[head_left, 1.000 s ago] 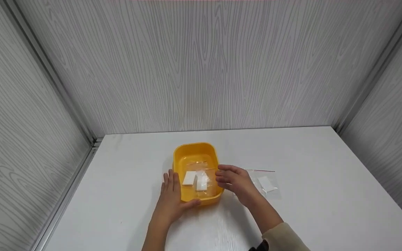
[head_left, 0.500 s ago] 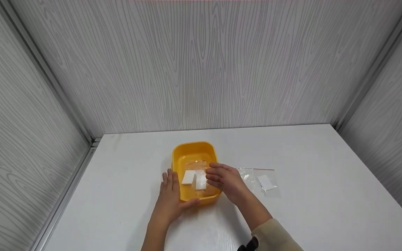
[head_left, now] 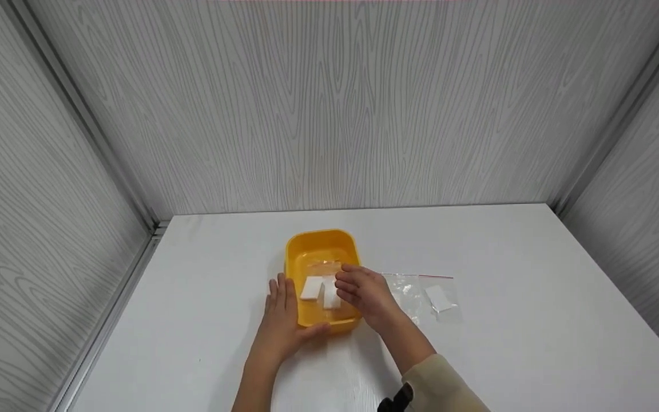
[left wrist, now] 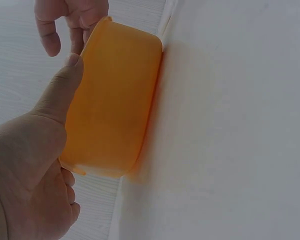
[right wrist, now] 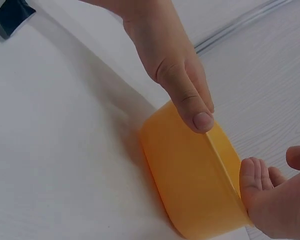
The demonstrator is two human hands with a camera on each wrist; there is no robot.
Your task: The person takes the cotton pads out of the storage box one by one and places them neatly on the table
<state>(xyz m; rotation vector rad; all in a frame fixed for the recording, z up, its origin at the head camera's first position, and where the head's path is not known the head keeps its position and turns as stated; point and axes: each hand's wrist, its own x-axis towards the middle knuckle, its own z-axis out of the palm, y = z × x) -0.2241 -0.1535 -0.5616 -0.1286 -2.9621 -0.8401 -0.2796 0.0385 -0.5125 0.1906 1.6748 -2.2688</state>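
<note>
A yellow plastic container (head_left: 322, 243) stands on the white table. In it lie two white rectangular pieces, the left one (head_left: 310, 288) and the right one (head_left: 330, 297), with clear plastic about them. My left hand (head_left: 277, 329) rests against its near left corner, fingers straight along the side and thumb on the near rim, as the left wrist view also shows. Over the right rim is my right hand (head_left: 366, 297), its fingers loosely bent above the inside. Its thumb (right wrist: 299, 157) stands apart from the fingers in the right wrist view, with nothing visible between them.
To the right, a clear zip bag (head_left: 449, 292) with a red strip holds another white piece (head_left: 438, 298). Another clear bag (head_left: 408, 289) lies beside it, partly behind my right hand. Grey wood-grain panels (head_left: 329, 114) enclose the table at back and sides.
My right hand has moved left from the container's right rim to over its inside, uncovering more of the clear bag on the table. The left hand has stayed at its corner.
</note>
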